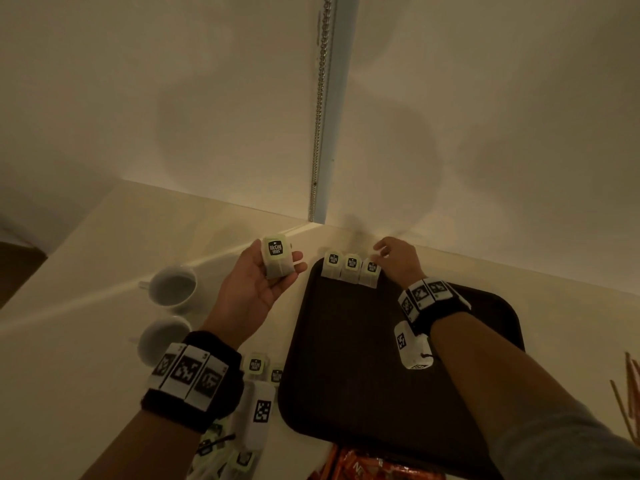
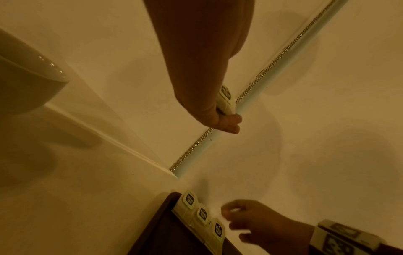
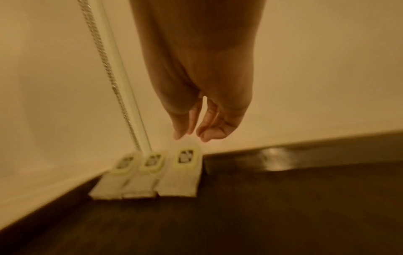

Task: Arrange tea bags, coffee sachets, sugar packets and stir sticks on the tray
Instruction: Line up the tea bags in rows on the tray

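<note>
Papery square tea bag [image 1: 277, 259] sits in left grip [image 1: 258, 284]; right grip [image 1: 398, 261] loose.

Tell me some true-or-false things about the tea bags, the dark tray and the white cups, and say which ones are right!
1. Three white paper tea bags lie in a row at the far edge of the dark brown plastic tray. True.
2. The left hand holds a tea bag with a black label. True.
3. The right hand grips a white ceramic cup. False: it holds nothing; its fingertips are by the row's rightmost tea bag.
4. Two white ceramic cups stand on the tray. False: they stand on the pale counter, left of the tray.
5. The thin brown stir sticks lie off the tray, to its right. True.
</note>
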The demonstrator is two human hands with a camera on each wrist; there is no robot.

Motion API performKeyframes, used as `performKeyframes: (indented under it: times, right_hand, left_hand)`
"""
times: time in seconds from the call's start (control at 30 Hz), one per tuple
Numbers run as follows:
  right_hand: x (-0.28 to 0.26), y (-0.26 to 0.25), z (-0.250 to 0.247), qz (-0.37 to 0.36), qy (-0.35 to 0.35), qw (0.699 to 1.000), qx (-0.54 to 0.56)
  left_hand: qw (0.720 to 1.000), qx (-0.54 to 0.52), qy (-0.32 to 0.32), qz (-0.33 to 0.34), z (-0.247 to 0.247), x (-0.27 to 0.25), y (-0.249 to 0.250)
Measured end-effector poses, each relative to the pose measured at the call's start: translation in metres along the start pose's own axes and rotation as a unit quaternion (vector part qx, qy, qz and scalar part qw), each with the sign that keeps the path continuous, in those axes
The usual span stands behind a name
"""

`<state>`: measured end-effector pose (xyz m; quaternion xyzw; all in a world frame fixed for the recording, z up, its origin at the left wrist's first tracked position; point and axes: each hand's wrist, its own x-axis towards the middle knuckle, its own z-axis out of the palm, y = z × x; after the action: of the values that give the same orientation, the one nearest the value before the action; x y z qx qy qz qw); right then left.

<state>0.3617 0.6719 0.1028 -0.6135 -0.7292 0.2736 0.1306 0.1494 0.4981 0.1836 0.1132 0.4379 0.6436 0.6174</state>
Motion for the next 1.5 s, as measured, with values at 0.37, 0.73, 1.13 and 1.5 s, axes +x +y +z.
performKeyframes:
  times: [0.37, 0.73, 1.13, 1.5]
  right_hand:
    - [-0.079, -0.154, -0.072, -0.317, -0.123, 0.919, 0.198]
    - [-0.104, -0.183, -0.123, -0.336, -0.082, 0.887, 0.306]
    - [-0.109, -0.197, -0.135, -0.340, -0.062, 0.900, 0.265]
    - [-0.084, -0.137, -0.090, -0.267, -0.089, 0.956, 0.081]
  left_hand:
    - [0.947, 0.261, -0.089, 0.162, 0.034, -0.015, 0.006]
    - [0.944, 0.152, -0.054, 0.288, 0.047, -0.041, 0.029]
    - [0.947, 0.114, -0.061, 0.295, 0.048, -0.041, 0.027]
    - [0.935, 0.290, -0.007, 0.203, -0.001, -0.048, 0.011]
